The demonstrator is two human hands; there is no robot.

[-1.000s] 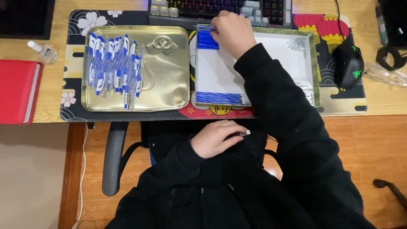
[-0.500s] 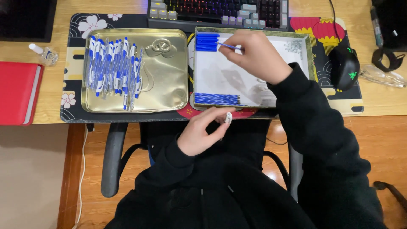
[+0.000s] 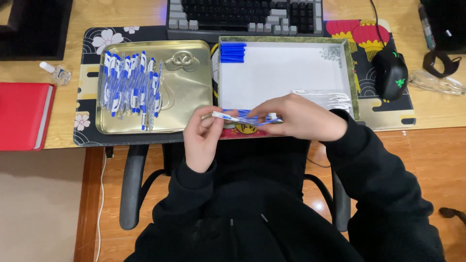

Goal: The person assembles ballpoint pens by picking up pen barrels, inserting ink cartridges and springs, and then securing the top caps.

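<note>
the white tray [image 3: 286, 73] sits at 12 o'clock, the gold tin lid [image 3: 187, 92] with finished pens [image 3: 131, 87] at 10. the right hand [image 3: 301, 116] and left hand [image 3: 204, 136] pinch opposite ends of one blue-and-white pen [image 3: 242, 118] at the tray's near edge, fingers clamped on it. best to keep both ends in line and push straight, i judge.

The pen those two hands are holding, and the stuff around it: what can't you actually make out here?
- Head view: pen, its right end hidden under the right hand.
- Blue parts at the white box's near edge, covered by both hands.
- Keyboard, cut off by the top edge.
- Left hand: fingertips blurred.
</note>
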